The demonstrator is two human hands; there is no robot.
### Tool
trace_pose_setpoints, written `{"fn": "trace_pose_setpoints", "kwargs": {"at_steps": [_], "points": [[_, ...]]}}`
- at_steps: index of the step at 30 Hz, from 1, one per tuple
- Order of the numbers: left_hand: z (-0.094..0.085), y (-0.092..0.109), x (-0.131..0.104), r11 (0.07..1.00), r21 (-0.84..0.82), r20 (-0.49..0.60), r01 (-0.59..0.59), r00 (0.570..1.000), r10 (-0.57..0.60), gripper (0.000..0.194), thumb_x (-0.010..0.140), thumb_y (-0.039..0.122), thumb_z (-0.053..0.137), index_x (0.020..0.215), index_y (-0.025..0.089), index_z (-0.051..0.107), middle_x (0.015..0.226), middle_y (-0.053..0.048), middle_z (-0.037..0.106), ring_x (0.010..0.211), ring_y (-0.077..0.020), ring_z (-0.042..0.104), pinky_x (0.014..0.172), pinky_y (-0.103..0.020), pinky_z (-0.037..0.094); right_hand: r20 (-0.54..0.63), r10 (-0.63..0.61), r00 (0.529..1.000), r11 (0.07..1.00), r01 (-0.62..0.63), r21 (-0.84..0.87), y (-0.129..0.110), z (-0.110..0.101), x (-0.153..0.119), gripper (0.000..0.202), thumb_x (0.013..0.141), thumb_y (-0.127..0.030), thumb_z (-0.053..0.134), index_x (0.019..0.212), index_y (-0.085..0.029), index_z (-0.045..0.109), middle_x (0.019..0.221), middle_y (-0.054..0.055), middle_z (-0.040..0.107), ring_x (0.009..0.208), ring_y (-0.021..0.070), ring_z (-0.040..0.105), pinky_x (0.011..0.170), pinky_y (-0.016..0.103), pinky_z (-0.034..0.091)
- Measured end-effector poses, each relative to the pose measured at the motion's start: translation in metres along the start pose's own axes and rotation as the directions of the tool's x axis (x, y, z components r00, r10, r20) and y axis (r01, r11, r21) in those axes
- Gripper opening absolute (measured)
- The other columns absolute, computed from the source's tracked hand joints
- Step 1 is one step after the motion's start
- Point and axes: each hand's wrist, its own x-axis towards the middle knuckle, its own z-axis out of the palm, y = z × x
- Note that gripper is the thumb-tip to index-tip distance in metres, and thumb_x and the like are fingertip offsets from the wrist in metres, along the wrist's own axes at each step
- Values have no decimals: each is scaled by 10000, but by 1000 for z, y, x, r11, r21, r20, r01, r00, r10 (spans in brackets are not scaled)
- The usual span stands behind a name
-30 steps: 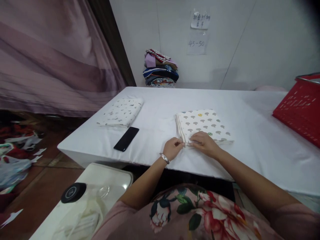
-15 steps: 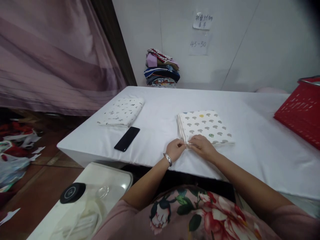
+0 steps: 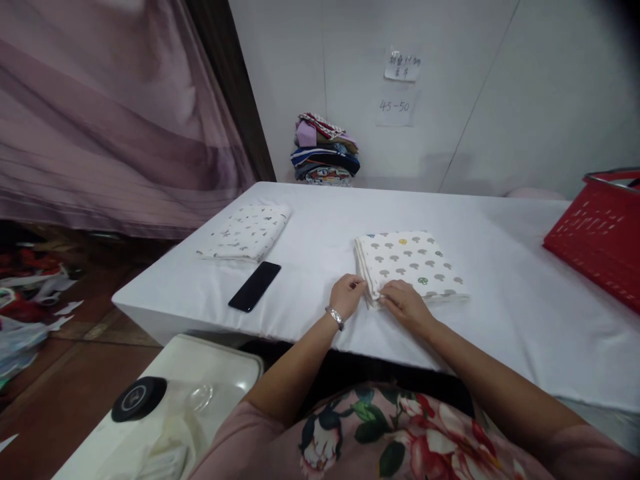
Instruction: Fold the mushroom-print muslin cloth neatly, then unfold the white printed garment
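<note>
A folded white cloth (image 3: 407, 257) printed with grey mushrooms and a few coloured motifs lies on the white-covered table (image 3: 320, 227) in front of me. My left hand (image 3: 347, 295) is at its left edge near the front corner, thumb and fingers pinched together on the layered edge. At the front left corner, my right hand (image 3: 405, 303) pinches the cloth's edge, its other fingers curled over the front. Layers show along the left side of the fold. The fingertips partly hide the corner itself.
Another folded printed cloth (image 3: 250, 230) and a black phone (image 3: 255, 287) lie on the left. A red basket (image 3: 600, 233) stands at the right. A stack of folded fabrics (image 3: 326, 150) is against the back wall. A white surface with a round black object (image 3: 139, 399) sits lower left.
My hands have moved slightly apart at the cloth's front left corner; my left hand has shifted up along the left edge. The whole view has tilted up a little.
</note>
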Motion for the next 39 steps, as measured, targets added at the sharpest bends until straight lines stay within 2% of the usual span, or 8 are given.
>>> {"fn": "trace_pose_setpoints", "kwargs": {"at_steps": [3, 6, 12, 17, 20, 25, 33, 39], "points": [[1, 5, 16, 997, 71, -4, -35, 999, 36, 109, 785, 240, 561, 744, 195, 652, 827, 0, 632, 727, -118, 575, 731, -253, 459, 2, -20, 1000, 999, 20, -31, -2, 0, 0, 189, 901, -272, 458, 910, -194, 631, 881, 67, 622, 818, 186, 538, 735, 337, 415], [5, 8, 32, 981, 187, 46, -53, 998, 45, 107, 779, 279, 588, 786, 196, 655, 870, -14, 618, 732, -126, 570, 747, -266, 458, 0, -43, 999, 996, 43, -83, -2, 3, -1, 185, 890, -256, 466, 952, -193, 628, 901, 75, 619, 828, 195, 538, 725, 344, 421], [9, 7, 62, 932, 362, 41, -10, 999, -5, 154, 796, 281, 561, 689, 192, 629, 815, -26, 614, 746, -150, 569, 738, -274, 451, -73, -82, 994, 985, 70, -156, -2, 15, -10, 253, 878, -191, 468, 1097, -193, 593, 1029, 95, 611, 914, 210, 537, 786, 370, 437], [7, 7, 95, 940, 339, -18, 30, 1000, -25, 205, 814, 314, 544, 673, 191, 628, 819, -33, 649, 785, -157, 584, 750, -265, 444, -139, -85, 987, 980, 58, -189, 0, 23, -14, 265, 883, -196, 451, 1099, -226, 601, 1121, 92, 605, 996, 226, 544, 823, 398, 440], [6, 10, 112, 949, 306, -5, 77, 997, -79, 286, 816, 394, 534, 639, 187, 620, 760, -47, 665, 739, -176, 598, 693, -281, 447, -138, -84, 987, 982, 58, -182, 0, 25, -15, 276, 881, -199, 455, 1119, -227, 593, 1118, 96, 612, 989, 231, 551, 818, 408, 441], [10, 17, 129, 928, 332, -7, 167, 985, -174, 304, 749, 485, 582, 678, 192, 622, 790, -71, 687, 750, -215, 625, 643, -292, 448, -136, -79, 988, 984, 55, -171, -2, 25, -14, 286, 876, -179, 459, 1128, -229, 584, 1117, 99, 614, 977, 233, 550, 802, 407, 436], [19, 9, 148, 914, 344, -44, 216, 976, -214, 190, 762, 331, 561, 757, 176, 670, 877, -103, 706, 863, -217, 641, 718, -280, 444, -130, -98, 987, 984, 77, -159, -3, 24, -13, 275, 870, -153, 468, 1117, -207, 576, 1117, 92, 618, 990, 231, 527, 801, 394, 416], [18, 5, 156, 912, 350, -44, 215, 976, -213, 198, 795, 331, 547, 795, 165, 655, 861, -97, 695, 832, -211, 639, 715, -286, 445, -131, -68, 989, 990, 50, -134, -4, 23, -12, 283, 868, -164, 471, 1119, -226, 585, 1106, 82, 628, 964, 221, 532, 786, 383, 417]]}}
